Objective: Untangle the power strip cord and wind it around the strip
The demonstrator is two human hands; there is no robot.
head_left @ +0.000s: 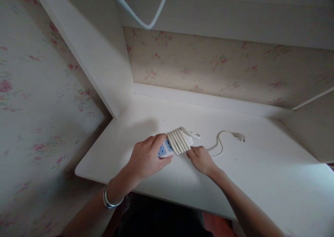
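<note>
My left hand grips the left end of a power strip, white with a blue socket face. Several turns of its cream cord are wound round the strip's middle, side by side. At the strip's right end my right hand is closed, its fingers pinching the cord close to the coils. From there the loose cord runs right over the desk in a curve and ends in a plug. A small loop of cord sticks out beyond the strip's far right end.
Below the strip lies a white desk top with a rounded left corner. A white side panel rises at the left, and a shelf spans the back. A pale blue bent rod hangs at the top. Flowered wallpaper covers the walls.
</note>
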